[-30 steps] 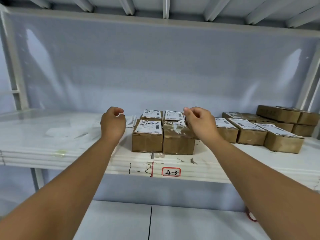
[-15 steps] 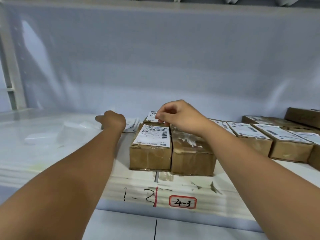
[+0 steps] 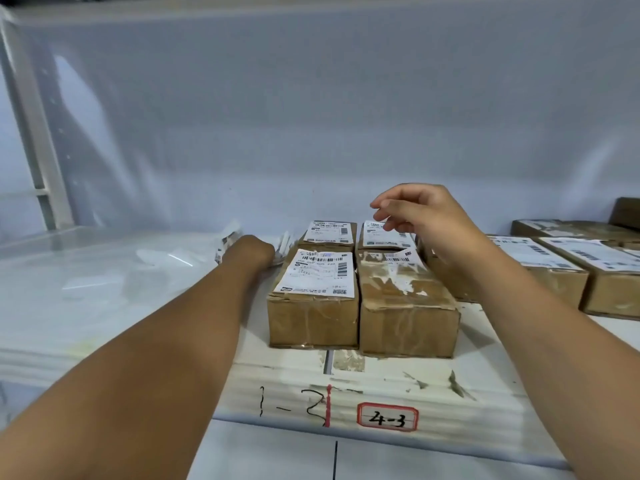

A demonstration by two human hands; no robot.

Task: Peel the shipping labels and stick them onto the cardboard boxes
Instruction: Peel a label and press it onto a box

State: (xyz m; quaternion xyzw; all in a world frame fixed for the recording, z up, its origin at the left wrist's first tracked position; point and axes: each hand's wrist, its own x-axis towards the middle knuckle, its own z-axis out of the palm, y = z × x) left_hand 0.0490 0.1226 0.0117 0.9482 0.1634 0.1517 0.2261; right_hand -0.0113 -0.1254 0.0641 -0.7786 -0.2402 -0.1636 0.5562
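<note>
Four brown cardboard boxes stand in a two-by-two block on the white shelf (image 3: 485, 375). The front left box (image 3: 313, 317) carries a full shipping label (image 3: 317, 275). Torn white paper scraps and a small label piece cover the top of the front right box (image 3: 407, 320). Both back boxes (image 3: 327, 232) are labelled. My left hand (image 3: 251, 252) reaches left of the boxes into a stack of shipping labels (image 3: 284, 242); sheets stick out on both sides of it and its fingers are hidden. My right hand (image 3: 424, 216) hovers over the back right box with loosely curled fingers, holding nothing.
More labelled boxes (image 3: 540, 271) lie in a row to the right. Clear plastic bags (image 3: 104, 271) lie on the shelf's left part. The shelf's front edge bears a red "4-3" tag (image 3: 387, 416). Plastic sheeting hangs behind, with a white upright post (image 3: 41, 168) at the left.
My right hand has lifted off the box tops and loosened its pinch. My left hand has pushed farther into the label stack. The view has moved closer to the shelf.
</note>
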